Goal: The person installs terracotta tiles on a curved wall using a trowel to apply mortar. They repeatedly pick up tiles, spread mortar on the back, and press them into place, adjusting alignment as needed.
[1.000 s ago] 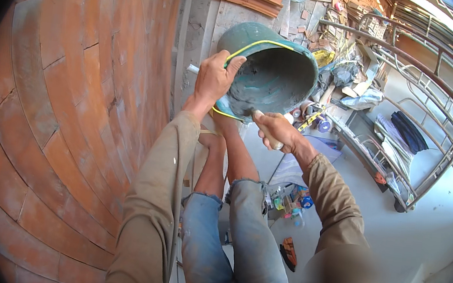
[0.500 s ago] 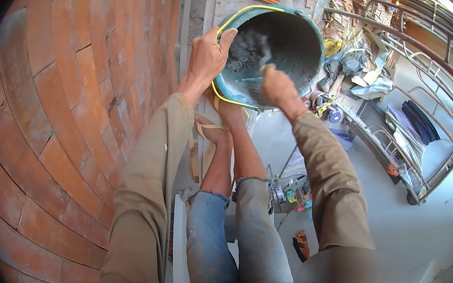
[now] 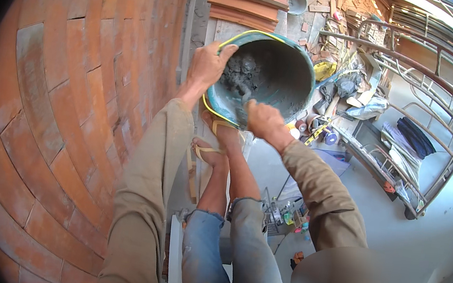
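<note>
A dark green bucket (image 3: 288,73) is tilted with its mouth toward me, and wet grey mortar (image 3: 242,71) clings to its left inner side. My left hand (image 3: 206,70) is closed on the bucket's left rim, thumb over the edge, where the thin yellow handle (image 3: 245,34) runs. Inside the lower part of the mouth, my right hand (image 3: 267,123) is wrapped round the grip of a trowel (image 3: 246,95). Only the trowel's neck shows; its blade is hidden in the mortar.
A brick wall (image 3: 67,105) rises close on my left. Beyond the bucket are stacked clay tiles (image 3: 249,5) and a small bucket (image 3: 297,2). Metal rails (image 3: 416,68), plastic bags (image 3: 349,86) and scraps lie at right. My sandalled feet (image 3: 211,152) are below the bucket.
The bucket sits lower in view, with my left hand still on its rim. My right hand has moved down and left with the trowel, and the mortar shows more clearly.
</note>
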Motion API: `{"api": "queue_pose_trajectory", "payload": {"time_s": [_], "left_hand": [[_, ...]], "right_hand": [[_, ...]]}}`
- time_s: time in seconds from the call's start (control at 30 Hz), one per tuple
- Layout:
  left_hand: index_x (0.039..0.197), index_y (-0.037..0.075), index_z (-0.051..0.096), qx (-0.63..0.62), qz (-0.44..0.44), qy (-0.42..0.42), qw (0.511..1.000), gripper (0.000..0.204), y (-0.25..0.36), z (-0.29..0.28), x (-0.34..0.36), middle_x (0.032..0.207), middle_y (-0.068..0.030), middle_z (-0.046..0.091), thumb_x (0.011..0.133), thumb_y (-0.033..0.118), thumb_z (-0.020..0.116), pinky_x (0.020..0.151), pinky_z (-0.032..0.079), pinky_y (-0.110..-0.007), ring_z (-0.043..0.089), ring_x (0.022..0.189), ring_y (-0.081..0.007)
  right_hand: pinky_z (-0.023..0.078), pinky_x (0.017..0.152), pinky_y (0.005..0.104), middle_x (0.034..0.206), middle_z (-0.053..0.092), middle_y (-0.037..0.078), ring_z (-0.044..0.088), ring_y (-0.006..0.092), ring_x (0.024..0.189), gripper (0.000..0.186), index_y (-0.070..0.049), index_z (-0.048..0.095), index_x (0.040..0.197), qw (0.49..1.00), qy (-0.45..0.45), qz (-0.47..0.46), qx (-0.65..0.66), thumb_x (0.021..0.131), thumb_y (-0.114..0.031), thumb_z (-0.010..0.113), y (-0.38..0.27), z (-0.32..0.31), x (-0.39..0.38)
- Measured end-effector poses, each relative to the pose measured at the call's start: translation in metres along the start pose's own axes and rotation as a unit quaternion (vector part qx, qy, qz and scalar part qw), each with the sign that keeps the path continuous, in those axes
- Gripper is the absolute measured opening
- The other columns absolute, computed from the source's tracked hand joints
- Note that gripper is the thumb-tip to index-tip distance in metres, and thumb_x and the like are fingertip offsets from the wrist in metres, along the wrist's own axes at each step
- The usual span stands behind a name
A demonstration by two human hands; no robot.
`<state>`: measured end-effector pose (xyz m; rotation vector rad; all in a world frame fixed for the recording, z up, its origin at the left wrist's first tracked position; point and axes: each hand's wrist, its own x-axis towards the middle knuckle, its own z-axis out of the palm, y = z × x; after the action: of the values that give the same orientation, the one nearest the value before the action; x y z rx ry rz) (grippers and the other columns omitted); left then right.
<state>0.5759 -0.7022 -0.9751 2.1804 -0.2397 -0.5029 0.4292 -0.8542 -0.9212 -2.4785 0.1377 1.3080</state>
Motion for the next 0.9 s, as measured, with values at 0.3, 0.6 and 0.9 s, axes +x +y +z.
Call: {"api": "queue_pose_trajectory", "payload": {"time_s": [0.3,0.6,0.9], "left_hand": [[0.088,-0.004,0.063,0.012,-0.123,0.05,0.991,0.059,-0.058,-0.02,-0.028,0.073,-0.0294,0.061,0.098,0.054,0.058,0.064,0.047,-0.051,0.063,0.076,-0.0493],[0.084,-0.003,0.059,-0.04,-0.124,0.072,0.989,0.054,-0.053,-0.014,-0.031,0.065,-0.0253,0.057,0.098,0.05,0.061,0.056,0.046,-0.046,0.058,0.06,-0.0437],[0.079,-0.003,0.056,-0.095,-0.124,0.071,0.985,0.056,-0.053,-0.005,-0.028,0.057,-0.0147,0.045,0.096,0.05,0.066,0.052,0.04,-0.038,0.042,0.055,-0.019]], "right_hand": [[0.055,0.078,0.0455,0.1,0.068,0.018,0.068,0.0366,0.087,0.032,-0.006,0.067,0.113,0.911,0.382,-0.068,0.14,0.092,-0.031,0.067,0.031,-0.074,0.035],[0.055,0.083,0.0417,0.098,0.071,0.02,0.069,0.0334,0.093,0.046,0.002,0.066,0.119,0.96,0.122,0.069,0.242,0.093,-0.036,0.066,0.174,-0.128,0.245],[0.06,0.074,0.0435,0.105,0.057,0.021,0.063,0.0309,0.084,0.04,0.003,0.053,0.133,0.895,0.095,0.053,0.432,0.099,-0.017,0.062,0.215,-0.083,0.317]]}}
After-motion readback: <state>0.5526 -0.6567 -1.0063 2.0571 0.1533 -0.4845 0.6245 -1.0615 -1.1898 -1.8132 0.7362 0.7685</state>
